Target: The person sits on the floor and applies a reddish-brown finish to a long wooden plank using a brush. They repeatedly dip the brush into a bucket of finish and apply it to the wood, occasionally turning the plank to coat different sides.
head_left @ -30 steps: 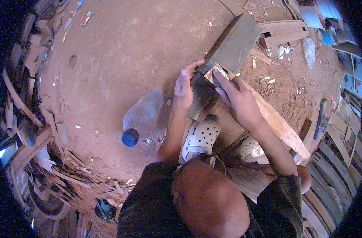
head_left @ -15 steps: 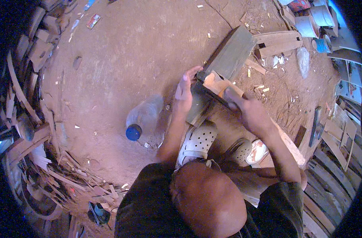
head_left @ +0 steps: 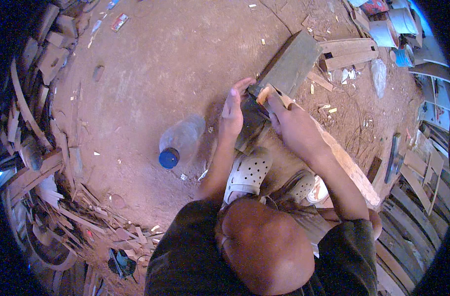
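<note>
On my feed a red packet lies at eleven o'clock, its markings too small for me to read. The wooden board stretches from one o'clock to four, long and pale tan, with an orange patch showing by the fingertips at its upper end. I see the right hand bent over that end; whether it pinches anything underneath, I can't tell. The left hand is spread, thumb apart, beside a grey block at one o'clock.
</note>
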{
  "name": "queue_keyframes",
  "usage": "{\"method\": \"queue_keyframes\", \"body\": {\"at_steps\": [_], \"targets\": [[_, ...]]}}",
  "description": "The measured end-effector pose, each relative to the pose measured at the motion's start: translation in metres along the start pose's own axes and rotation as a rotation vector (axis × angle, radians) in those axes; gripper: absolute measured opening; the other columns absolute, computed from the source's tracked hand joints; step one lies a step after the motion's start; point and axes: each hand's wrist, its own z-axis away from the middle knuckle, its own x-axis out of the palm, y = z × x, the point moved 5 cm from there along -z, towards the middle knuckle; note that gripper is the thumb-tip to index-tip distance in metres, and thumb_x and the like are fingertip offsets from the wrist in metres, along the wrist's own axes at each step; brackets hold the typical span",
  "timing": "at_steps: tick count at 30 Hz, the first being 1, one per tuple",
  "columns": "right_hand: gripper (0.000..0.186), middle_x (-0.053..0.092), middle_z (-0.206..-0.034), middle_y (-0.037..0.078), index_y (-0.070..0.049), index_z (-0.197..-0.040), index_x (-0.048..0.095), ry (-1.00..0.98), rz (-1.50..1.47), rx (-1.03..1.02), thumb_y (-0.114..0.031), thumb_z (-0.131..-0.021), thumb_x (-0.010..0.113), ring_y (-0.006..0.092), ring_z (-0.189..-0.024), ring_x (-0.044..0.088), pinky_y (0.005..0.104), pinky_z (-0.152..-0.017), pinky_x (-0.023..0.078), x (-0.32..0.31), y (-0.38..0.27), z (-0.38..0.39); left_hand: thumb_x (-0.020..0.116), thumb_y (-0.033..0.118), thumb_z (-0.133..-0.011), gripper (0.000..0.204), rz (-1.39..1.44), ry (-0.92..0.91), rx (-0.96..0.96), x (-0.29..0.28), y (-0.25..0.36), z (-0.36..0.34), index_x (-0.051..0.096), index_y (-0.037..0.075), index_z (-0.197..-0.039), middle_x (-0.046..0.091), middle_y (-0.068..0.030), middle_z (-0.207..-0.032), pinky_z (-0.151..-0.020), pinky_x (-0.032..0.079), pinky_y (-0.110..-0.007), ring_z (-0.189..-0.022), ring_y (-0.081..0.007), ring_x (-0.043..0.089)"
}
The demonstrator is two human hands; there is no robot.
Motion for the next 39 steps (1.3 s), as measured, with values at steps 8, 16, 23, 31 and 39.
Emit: {"method": "queue_keyframes", "body": {"at_steps": [8, 16, 23, 31, 39], "targets": [[0.037, 0.066, -0.093, 0.028, -0.005, -0.128, 0.054, -0.181, 0.029, -0.045, -0.016, -0.093, 0.055, 0.0455, -0.083, 0.064, 0.0520, -0.078, 0.051, -0.036, 0.015, 0.016, 0.020, 0.051, -0.104, 0.064, 0.052, 0.018, -0.033, -0.003, -0.009, 0.000, 0.053, 0.005, -0.133, 0.056, -0.0129, -0.135, -0.112, 0.028, -0.041, -0.130, -0.0271, 0.047], [0.032, 0.066, -0.088, 0.026, -0.006, -0.122, 0.056, -0.075, 0.006, -0.002, -0.020, -0.094, 0.054, 0.0462, -0.078, 0.064, 0.0543, -0.072, 0.053, -0.015, 0.011, -0.008, 0.020, 0.048, -0.105, 0.064, 0.086, -0.016, -0.026, 0.006, -0.005, -0.003, 0.053, -0.001, -0.130, 0.056, -0.0159, -0.133, -0.114, 0.029, -0.040, -0.130, -0.0279, 0.048], [0.045, 0.065, -0.084, 0.026, -0.007, -0.134, 0.048, -0.196, -0.012, -0.068, -0.017, -0.091, 0.059, 0.0453, -0.082, 0.064, 0.0525, -0.075, 0.052, -0.033, 0.017, 0.013, 0.020, 0.050, -0.105, 0.066, 0.076, 0.032, -0.024, -0.006, -0.015, -0.003, 0.053, -0.002, -0.130, 0.058, -0.0168, -0.130, -0.111, 0.033, -0.040, -0.126, -0.0275, 0.050], [0.039, 0.065, -0.091, 0.027, -0.007, -0.127, 0.051, -0.138, -0.003, 0.005, -0.019, -0.092, 0.058, 0.0454, -0.081, 0.064, 0.0533, -0.075, 0.052, -0.012, 0.003, -0.013, 0.020, 0.049, -0.105, 0.065, 0.083, -0.006, -0.004, -0.001, -0.006, -0.007, 0.051, -0.001, -0.131, 0.058, -0.0195, -0.129, -0.107, 0.036, -0.040, -0.124, -0.0294, 0.052], [0.034, 0.065, -0.093, 0.013, -0.008, -0.129, 0.051, -0.192, -0.395, -0.123, -0.019, -0.097, 0.054, 0.0264, -0.081, 0.065, 0.0390, -0.071, 0.052, -0.040, 0.056, 0.038, 0.021, 0.051, -0.104, 0.065, 0.103, -0.030, -0.020, -0.010, -0.020, -0.010, 0.051, 0.000, -0.132, 0.058, -0.0185, -0.131, -0.105, 0.037, -0.041, -0.125, -0.0290, 0.051]]}}
